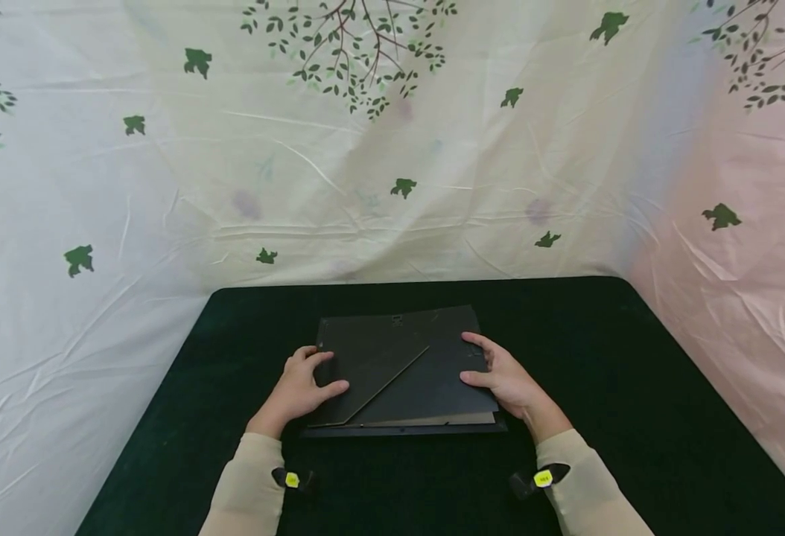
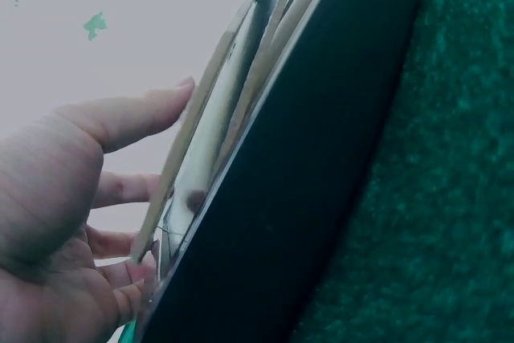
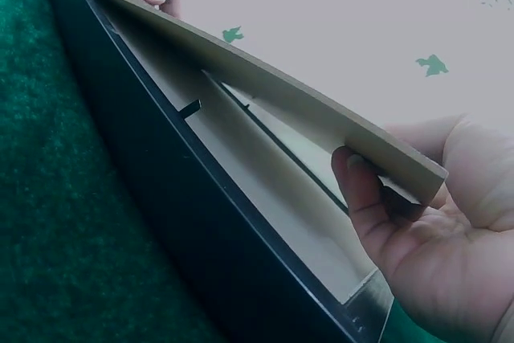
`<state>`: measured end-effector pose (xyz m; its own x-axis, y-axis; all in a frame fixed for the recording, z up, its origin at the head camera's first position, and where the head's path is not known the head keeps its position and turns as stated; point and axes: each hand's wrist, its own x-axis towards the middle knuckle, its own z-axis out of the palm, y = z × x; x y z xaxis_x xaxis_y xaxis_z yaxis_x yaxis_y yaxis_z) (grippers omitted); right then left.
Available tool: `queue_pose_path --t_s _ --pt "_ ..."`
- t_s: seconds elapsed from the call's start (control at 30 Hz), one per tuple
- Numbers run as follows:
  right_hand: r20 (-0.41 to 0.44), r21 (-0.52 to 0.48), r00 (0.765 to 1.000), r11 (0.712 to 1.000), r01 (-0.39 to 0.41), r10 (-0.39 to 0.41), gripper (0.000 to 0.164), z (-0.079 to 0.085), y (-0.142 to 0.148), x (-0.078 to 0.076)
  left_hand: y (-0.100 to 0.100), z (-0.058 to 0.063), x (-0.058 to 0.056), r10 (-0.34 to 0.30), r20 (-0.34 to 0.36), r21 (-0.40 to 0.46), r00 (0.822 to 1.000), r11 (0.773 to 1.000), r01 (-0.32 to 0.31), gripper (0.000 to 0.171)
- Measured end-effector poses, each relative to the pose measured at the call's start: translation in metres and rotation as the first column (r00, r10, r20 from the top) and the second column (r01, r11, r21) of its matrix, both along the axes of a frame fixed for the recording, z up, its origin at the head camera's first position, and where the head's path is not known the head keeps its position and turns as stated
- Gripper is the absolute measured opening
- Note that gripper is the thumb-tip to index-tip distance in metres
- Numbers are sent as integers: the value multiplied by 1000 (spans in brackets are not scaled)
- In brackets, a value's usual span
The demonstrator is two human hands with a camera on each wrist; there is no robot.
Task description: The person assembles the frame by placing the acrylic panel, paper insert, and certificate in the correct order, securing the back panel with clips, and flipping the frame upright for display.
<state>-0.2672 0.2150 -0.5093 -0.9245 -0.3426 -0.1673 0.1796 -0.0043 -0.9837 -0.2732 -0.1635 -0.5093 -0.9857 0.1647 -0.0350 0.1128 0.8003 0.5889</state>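
A dark picture frame [image 1: 406, 431] lies back side up on the table, its black backing board [image 1: 426, 391] tilted up on the right. A diagonal line crosses the board. My right hand [image 1: 509, 380] pinches the raised end of the board, thumb above and fingertips underneath. At the other end, my left hand [image 1: 299, 387] holds the frame's left side, its thumb lying over the board. Through the gap in the right wrist view, a pale inner rim and a small dark metal tab [image 3: 190, 109] show. The frame's front is hidden underneath.
Dark green cloth covers the table [image 1: 634, 357]. A pale curtain [image 1: 339, 193] printed with leaves and branches hangs behind and along both sides. Straps with small yellow-marked devices [image 1: 544, 478] sit on both wrists.
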Motion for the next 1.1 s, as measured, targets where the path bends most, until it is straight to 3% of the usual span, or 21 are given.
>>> queue_pose_path --t_s 0.27,0.57,0.7,0.97,1.1 --pt "-43 163 998 985 49 -42 85 -1 2 -2 2 1 -1 14 37 -1 999 1000 -14 81" --pt "-89 325 993 940 103 -78 78 0 7 -3 2 1 0 25 41 -15 999 1000 -24 83" --pt "-104 401 990 907 131 -98 79 0 9 -4 2 1 0 30 44 -13 999 999 -29 83" --pt "-209 595 974 779 196 -85 68 0 8 -4 3 0 0 28 38 -14 999 1000 -27 82" --pt "-228 620 971 758 201 -71 65 0 7 -2 3 0 -1 33 37 -20 999 999 -32 82"
